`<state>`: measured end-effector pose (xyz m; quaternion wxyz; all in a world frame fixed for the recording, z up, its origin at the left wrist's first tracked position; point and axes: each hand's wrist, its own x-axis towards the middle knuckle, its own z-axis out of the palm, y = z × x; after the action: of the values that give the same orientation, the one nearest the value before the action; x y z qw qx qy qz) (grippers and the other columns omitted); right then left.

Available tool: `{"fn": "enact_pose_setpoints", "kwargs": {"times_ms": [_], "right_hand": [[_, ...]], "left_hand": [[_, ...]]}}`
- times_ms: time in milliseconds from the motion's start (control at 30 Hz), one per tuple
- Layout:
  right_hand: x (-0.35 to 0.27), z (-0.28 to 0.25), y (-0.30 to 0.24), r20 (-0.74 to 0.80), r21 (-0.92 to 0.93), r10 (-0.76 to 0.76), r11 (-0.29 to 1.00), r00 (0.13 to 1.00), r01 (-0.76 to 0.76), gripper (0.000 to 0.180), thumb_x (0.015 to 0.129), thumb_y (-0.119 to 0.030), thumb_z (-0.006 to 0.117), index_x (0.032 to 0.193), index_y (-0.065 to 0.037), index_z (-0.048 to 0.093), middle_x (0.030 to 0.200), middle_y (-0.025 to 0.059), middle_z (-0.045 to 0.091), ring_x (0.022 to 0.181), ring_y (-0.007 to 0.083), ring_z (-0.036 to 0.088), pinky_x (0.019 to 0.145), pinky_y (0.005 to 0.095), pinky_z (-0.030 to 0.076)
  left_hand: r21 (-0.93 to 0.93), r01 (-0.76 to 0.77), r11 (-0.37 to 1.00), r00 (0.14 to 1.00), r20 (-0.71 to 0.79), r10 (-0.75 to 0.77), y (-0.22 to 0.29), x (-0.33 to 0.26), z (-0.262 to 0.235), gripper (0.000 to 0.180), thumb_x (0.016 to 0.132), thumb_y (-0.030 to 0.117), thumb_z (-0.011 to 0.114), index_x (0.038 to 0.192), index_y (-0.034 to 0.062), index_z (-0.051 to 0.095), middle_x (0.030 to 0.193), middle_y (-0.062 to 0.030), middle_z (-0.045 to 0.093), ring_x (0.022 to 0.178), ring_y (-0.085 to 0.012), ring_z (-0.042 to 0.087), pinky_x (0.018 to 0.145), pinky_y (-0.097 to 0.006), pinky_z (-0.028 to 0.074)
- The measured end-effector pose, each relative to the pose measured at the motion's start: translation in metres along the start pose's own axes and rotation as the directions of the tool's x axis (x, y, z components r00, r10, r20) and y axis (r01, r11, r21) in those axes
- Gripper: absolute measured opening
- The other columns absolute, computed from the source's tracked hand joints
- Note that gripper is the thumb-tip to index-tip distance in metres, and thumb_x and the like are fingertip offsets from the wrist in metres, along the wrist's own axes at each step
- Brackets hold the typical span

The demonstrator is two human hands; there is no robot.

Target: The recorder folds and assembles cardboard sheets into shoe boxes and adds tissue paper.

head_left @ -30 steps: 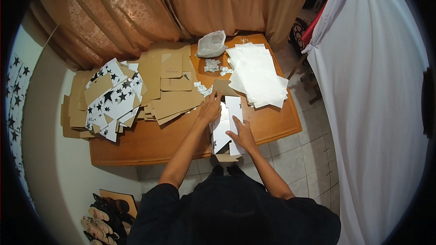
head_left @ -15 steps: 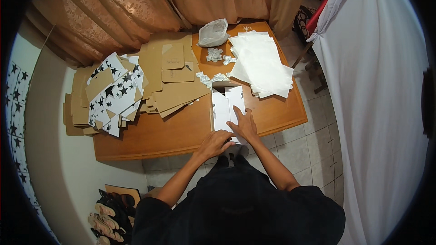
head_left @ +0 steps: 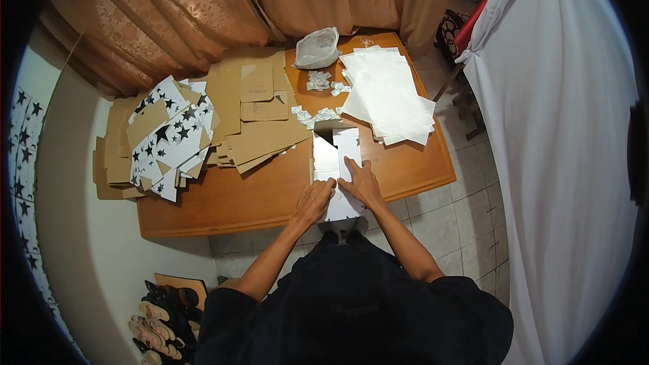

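Cardboard covers most of the wooden table (head_left: 223, 199) that we lean over in the head view. Flat brown cardboard sheets (head_left: 260, 122) lie fanned across the middle, and to our left sits a heap of white pieces printed with black stars (head_left: 172, 138), resting on more brown board. At the far right of the table a stack of white paper sheets (head_left: 389, 94) spreads toward the edge. Between the brown sheets and that stack we see small white scraps (head_left: 314, 115) scattered on the bare wood. Behind them stands a clear plastic bag (head_left: 318, 47), crumpled and open at the top; we cannot tell what it holds.

Near the front edge of the table lies the white folded box blank (head_left: 334, 162), long and narrow, running away from us, its near end overhanging the table edge. Our left hand (head_left: 314, 201) presses on its near left part with fingers bent down against the card. Our right hand (head_left: 360, 184) lies flat on its right side, fingers spread and pressing, pinching nothing. Both hands touch each other over the blank.

Tan curtains (head_left: 223, 7) hang behind the table, a white cloth (head_left: 561, 149) hangs at our right, and shoes (head_left: 159, 321) sit on the floor at lower left.
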<state>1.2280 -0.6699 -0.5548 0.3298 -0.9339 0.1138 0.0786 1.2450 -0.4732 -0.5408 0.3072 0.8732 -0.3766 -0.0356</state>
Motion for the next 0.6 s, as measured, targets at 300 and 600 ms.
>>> {"fn": "enact_pose_setpoints", "kwargs": {"times_ms": [300,600], "right_hand": [[0.001,0.001,0.006,0.007,0.05,0.003,0.999,1.0,-0.003,0.076,0.083,-0.042,0.075,0.149,-0.019,0.045,0.122,0.0315,0.048,0.105,0.0518,0.06,0.091,0.0518,0.053],[-0.005,0.008,-0.004,-0.026,-0.015,-0.022,1.0,0.999,0.022,0.075,0.086,-0.044,0.075,0.15,-0.019,0.045,0.125,0.0293,0.047,0.107,0.0496,0.06,0.09,0.0515,0.053]], "left_hand": [[-0.029,0.015,0.999,0.999,-0.051,-0.016,-0.009,0.007,0.016,0.017,0.096,0.013,0.06,0.111,0.009,0.053,0.081,-0.0091,0.061,0.083,-0.032,0.06,0.072,-0.047,0.041],[0.072,-0.002,0.997,0.999,-0.043,0.005,-0.011,0.006,0.017,0.017,0.094,0.014,0.064,0.109,0.0086,0.056,0.082,-0.0089,0.062,0.086,-0.0299,0.06,0.074,-0.045,0.041]]}}
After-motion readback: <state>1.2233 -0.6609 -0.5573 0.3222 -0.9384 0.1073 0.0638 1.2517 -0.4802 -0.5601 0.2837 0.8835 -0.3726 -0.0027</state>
